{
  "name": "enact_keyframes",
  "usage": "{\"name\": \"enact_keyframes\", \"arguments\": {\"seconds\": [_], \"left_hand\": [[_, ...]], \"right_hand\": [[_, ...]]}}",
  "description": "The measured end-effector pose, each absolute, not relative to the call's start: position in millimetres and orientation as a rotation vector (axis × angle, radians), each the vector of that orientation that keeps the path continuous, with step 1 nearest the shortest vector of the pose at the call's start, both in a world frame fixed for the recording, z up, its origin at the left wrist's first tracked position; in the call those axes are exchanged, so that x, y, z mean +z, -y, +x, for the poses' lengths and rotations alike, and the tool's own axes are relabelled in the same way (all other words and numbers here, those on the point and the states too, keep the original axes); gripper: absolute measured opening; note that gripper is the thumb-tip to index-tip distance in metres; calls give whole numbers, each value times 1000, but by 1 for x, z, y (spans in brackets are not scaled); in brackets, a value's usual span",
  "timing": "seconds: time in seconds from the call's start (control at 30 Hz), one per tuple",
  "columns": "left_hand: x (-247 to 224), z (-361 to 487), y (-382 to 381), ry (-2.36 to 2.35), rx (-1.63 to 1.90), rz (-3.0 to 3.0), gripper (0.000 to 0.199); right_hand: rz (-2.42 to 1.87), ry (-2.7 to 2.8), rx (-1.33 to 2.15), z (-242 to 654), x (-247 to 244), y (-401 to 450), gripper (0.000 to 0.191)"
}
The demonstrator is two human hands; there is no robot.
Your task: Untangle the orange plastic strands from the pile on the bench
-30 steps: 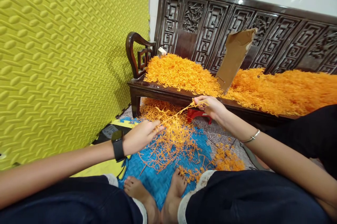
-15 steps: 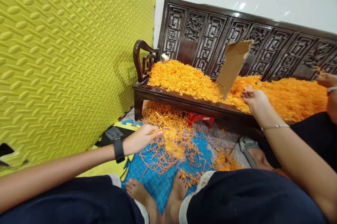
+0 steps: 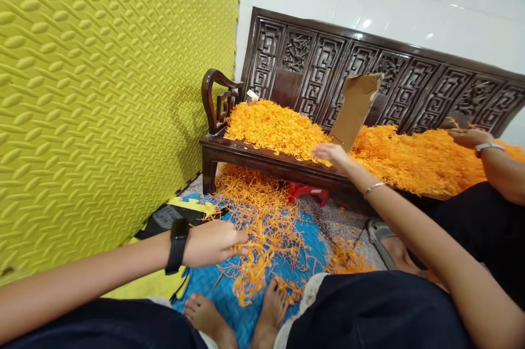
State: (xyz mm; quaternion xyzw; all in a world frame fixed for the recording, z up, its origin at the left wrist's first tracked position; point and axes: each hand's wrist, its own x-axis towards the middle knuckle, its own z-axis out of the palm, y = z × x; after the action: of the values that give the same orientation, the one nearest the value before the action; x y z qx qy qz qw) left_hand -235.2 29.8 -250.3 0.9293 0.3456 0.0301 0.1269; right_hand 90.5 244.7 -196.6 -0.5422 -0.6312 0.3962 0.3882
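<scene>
My left hand [image 3: 217, 242], with a black watch at the wrist, pinches a dangling bunch of orange strands [image 3: 251, 278] above the blue mat. Its fingers are closed. At the front edge of the wooden bench my right hand [image 3: 331, 153] reaches out beside the left orange pile [image 3: 274, 127]. The fingers are stretched out and nothing shows in them. A cardboard piece [image 3: 355, 108] stands upright between that pile and a second orange pile [image 3: 418, 157].
Loose orange strands [image 3: 266, 207] cover the blue mat [image 3: 241, 305]. A red stool [image 3: 307, 191] is under the bench [image 3: 262, 157]. Another person's hand [image 3: 471, 137] is at the right pile. A yellow mat [image 3: 115, 92] stands on the left.
My right hand has moved left, from the right of the cardboard to the left pile, and its fingers have opened. My left hand has lowered slightly with its bunch. The view has shifted a little.
</scene>
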Motion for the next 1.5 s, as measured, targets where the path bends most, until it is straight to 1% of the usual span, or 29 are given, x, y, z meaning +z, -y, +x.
{"name": "enact_keyframes", "arguments": {"seconds": [0.07,0.1,0.2,0.27,0.33,0.4,0.5,0.63,0.77,0.93,1.03,1.1,1.23,1.3,1.43,1.5], "left_hand": [[-249,-236,-29,-1014,24,2801,27],[-249,-235,-29,-1017,17,2827,27],[-252,-232,-31,-997,21,2870,28],[-254,-229,-33,-994,37,2872,27],[-256,-226,-34,-994,69,2837,27],[-256,-224,-35,-983,116,2756,28],[-254,-224,-38,-961,191,2585,33],[-249,-226,-37,-965,286,2443,35],[-243,-227,-35,-970,370,2425,32],[-241,-228,-34,-1003,399,2552,31],[-241,-229,-34,-1023,361,2653,34],[-243,-229,-34,-1029,355,2687,36],[-245,-230,-36,-1066,388,2611,33],[-244,-230,-37,-1071,433,2500,32],[-238,-230,-39,-1055,619,2205,34],[-236,-230,-39,-1043,666,2035,33]], "right_hand": [[-1362,1527,908,103,-176,-262,34],[-1388,1495,886,108,-177,-266,40],[-1520,1471,935,112,-212,-252,54],[-1579,1505,1021,106,-242,-232,50],[-1574,1559,1105,95,-259,-210,39],[-1535,1616,1180,82,-259,-191,29],[-1352,1796,1311,59,-238,-168,22],[-1042,2068,1403,31,-209,-138,25],[-866,2327,1439,8,-203,-111,26],[-869,2381,1572,-1,-216,-99,34],[-874,2437,1664,-1,-220,-99,34],[-848,2499,1567,-2,-219,-97,33],[-647,2532,920,-5,-205,-89,21],[-600,2475,704,-6,-195,-82,17],[-658,2610,710,-4,-180,-70,21],[-641,2679,643,-3,-179,-68,20]]}}
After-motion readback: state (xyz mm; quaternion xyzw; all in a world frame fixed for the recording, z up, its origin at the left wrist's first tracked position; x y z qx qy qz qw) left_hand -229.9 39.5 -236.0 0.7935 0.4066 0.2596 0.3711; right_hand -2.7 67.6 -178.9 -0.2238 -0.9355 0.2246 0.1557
